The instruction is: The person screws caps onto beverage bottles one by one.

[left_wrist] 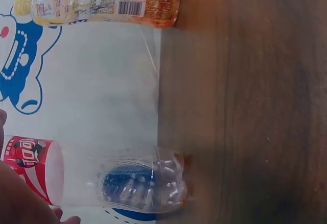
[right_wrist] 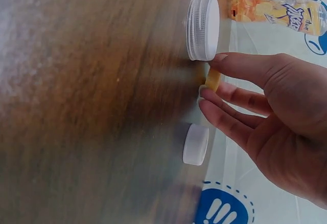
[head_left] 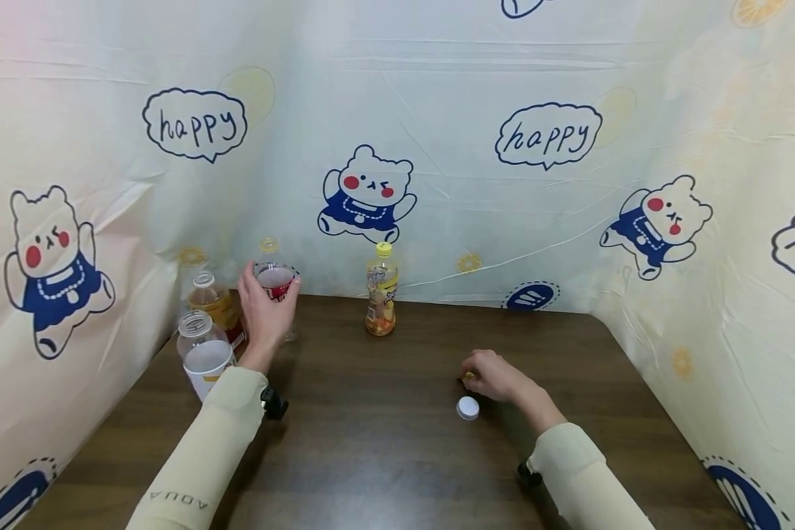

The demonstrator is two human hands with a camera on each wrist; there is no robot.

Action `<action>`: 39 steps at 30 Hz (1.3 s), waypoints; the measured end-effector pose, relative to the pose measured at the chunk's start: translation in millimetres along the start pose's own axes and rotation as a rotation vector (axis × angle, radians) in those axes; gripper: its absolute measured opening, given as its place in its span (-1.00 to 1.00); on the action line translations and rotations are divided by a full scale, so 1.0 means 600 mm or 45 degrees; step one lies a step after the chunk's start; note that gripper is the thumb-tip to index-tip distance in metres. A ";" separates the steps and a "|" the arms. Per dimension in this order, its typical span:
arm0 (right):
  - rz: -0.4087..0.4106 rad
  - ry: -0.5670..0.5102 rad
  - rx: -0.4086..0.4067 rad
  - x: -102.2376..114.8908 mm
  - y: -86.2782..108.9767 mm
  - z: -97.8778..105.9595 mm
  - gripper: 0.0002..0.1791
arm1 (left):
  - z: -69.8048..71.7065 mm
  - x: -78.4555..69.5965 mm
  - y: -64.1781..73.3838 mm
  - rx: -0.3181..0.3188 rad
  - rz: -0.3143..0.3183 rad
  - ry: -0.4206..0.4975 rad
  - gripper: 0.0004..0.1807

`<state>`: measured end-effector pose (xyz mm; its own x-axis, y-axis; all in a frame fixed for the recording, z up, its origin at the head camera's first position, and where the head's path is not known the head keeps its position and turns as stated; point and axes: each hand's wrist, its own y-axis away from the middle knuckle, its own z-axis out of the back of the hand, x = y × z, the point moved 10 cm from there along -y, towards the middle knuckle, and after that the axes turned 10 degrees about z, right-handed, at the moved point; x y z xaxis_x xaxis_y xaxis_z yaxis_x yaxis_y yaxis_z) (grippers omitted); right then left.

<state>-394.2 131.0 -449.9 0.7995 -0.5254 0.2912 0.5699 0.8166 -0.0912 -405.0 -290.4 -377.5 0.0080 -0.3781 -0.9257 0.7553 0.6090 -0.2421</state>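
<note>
My left hand (head_left: 265,316) grips a clear plastic bottle (left_wrist: 143,180) round its red label (left_wrist: 28,157). The bottle stands upright near the table's back edge; its base shows in the left wrist view. Low over the table at the right, my right hand (head_left: 493,375) pinches a small yellow cap (right_wrist: 213,79) between thumb and fingertips. Beside the thumb lies a wide, ridged white lid (right_wrist: 203,27). A smaller white cap (right_wrist: 196,144) sits on the other side of the fingers.
Left of my left hand stand an open-mouthed bottle with a white label (head_left: 208,361) and an orange-labelled bottle (head_left: 217,303). A yellow-capped bottle (head_left: 381,294) is at the table's back middle. A printed curtain (head_left: 450,243) encloses the brown table (head_left: 371,442).
</note>
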 end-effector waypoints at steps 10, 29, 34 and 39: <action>0.048 -0.051 0.019 0.008 -0.003 0.004 -0.84 | -0.003 0.005 -0.016 -0.020 0.052 0.048 -0.09; -0.087 -0.118 0.015 0.010 -0.005 0.024 -0.74 | -0.010 0.011 -0.022 0.008 0.183 0.111 -0.06; -0.074 -0.118 -0.020 0.014 -0.006 0.034 -0.74 | -0.013 0.012 -0.022 0.034 0.182 0.113 -0.08; -0.135 -0.134 -0.019 0.009 -0.005 0.040 -0.75 | -0.017 0.007 -0.019 0.065 0.170 0.103 -0.09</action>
<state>-396.2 131.5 -425.3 0.7109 -0.5798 0.3981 0.6534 0.7539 -0.0688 -420.0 -291.6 -381.5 0.0597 -0.2375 -0.9696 0.7834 0.6131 -0.1019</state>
